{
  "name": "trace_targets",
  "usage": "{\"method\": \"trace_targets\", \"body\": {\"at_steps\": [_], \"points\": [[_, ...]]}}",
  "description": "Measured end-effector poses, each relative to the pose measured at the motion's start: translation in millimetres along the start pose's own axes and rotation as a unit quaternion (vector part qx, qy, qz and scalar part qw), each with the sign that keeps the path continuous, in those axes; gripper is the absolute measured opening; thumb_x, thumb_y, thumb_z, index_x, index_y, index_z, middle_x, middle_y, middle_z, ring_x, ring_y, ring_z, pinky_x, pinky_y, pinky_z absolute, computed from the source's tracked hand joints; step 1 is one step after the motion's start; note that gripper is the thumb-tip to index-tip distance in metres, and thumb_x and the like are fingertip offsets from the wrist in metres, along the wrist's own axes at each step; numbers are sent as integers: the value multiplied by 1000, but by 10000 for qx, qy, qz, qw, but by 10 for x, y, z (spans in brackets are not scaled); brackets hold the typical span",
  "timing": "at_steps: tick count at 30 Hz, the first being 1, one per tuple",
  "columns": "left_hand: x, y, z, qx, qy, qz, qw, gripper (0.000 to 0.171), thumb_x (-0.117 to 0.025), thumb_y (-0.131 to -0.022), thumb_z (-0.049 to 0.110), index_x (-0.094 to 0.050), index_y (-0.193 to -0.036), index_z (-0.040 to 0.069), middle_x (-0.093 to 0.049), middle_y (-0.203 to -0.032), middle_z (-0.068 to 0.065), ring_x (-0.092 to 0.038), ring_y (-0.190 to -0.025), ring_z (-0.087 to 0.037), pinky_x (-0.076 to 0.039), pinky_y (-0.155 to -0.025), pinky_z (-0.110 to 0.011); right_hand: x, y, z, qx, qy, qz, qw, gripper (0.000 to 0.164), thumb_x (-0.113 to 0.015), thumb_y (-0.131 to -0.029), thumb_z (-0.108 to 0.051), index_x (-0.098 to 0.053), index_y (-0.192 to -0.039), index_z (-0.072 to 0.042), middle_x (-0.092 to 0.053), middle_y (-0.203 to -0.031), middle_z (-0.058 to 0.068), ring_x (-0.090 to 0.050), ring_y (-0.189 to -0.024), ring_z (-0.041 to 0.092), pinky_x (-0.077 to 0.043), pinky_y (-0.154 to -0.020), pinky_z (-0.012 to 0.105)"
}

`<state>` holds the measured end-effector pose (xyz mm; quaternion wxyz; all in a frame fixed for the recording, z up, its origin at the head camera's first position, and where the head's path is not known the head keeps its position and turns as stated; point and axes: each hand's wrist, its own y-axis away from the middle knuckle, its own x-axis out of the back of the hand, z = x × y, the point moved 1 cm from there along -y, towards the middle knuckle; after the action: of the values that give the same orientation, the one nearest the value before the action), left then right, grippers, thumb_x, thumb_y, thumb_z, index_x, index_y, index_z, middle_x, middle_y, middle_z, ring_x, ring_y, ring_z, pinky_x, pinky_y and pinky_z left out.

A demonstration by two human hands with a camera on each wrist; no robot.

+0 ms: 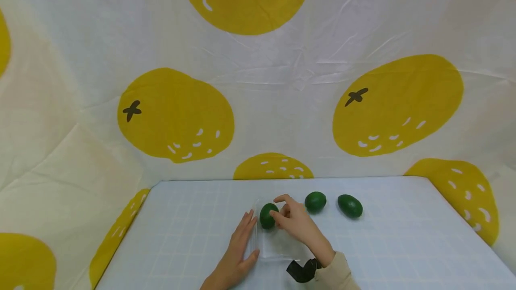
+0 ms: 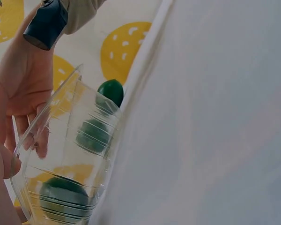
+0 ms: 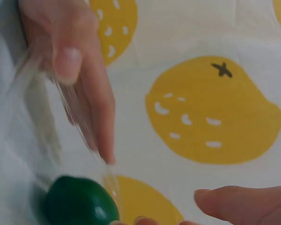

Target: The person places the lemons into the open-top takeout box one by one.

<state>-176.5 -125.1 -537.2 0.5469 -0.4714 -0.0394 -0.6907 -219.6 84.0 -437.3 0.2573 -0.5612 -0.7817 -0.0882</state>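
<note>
A clear plastic container [image 1: 278,247] sits on the table with one green lime [image 1: 266,216] inside, at its far left end. My left hand [image 1: 234,254] lies along the container's left wall, fingers straight against the outside and thumb near the rim. Over the container hangs my right hand [image 1: 299,222], its fingers loosely bent and its thumb overlapping the lime in the head view. In the left wrist view, the right hand [image 2: 30,84] is apart from the lime [image 2: 63,196] and holds nothing. The right wrist view shows the lime [image 3: 79,202] low in the container.
Two more limes lie on the table right of the container, one nearer lime [image 1: 315,202] and one farther lime [image 1: 350,206]. A pale checked cloth [image 1: 189,223] covers the table. Behind it rises a white curtain [image 1: 282,120] printed with yellow fruit. A black strap-like device [image 1: 302,272] is at the right wrist.
</note>
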Motion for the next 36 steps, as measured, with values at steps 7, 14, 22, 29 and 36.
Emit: {"method": "trace_targets", "body": {"at_steps": [7, 14, 22, 29, 36], "points": [[8, -11, -20, -562, -35, 421, 9975, 71, -57, -86, 20, -25, -147, 1, -19, -153, -19, -17, -139, -40, -1, -113, -22, 319, 7, 134, 568, -54, 1643, 9848, 13, -64, -89, -16, -65, -102, -13, -66, -77, 2, -63, -68, 12, -51, -60, 25], [3, -21, -18, -607, 9, 428, 9972, 69, -55, -88, 20, -24, -147, 1, -18, -154, -19, -17, -139, -41, 0, -112, -20, 513, 71, 488, 471, -247, 3212, 9455, 18, -64, -88, -10, -65, -105, -4, -67, -101, 5, -60, -93, 16, -49, -77, 20], [-11, -20, -37, -626, 0, 455, 9970, 69, -54, -88, 22, -25, -147, 1, -18, -153, -20, -17, -138, -42, 0, -113, -21, 471, 102, 878, 39, -194, 3059, 9519, 40, -65, -88, -16, -55, -126, -9, -49, -131, 7, -39, -122, 22, -31, -99, 43], [-24, -12, -30, -591, 93, 356, 9976, 69, -54, -90, 22, -22, -148, 2, -16, -154, -19, -16, -139, -41, 1, -112, -20, 368, 73, 1134, 123, 148, 2611, 9651, 58, -68, -85, -19, -44, -137, -5, -28, -148, 21, -19, -136, 41, -13, -105, 63], [-26, -34, -46, -915, 32, 516, 9945, 67, -52, -88, 16, -24, -146, -4, -19, -152, -24, -17, -137, -46, -6, -112, -35, 289, 70, 1288, 299, 691, 2506, 9652, 64, -70, -83, -14, -40, -139, -5, -25, -146, 28, -23, -133, 46, -20, -101, 67]]}}
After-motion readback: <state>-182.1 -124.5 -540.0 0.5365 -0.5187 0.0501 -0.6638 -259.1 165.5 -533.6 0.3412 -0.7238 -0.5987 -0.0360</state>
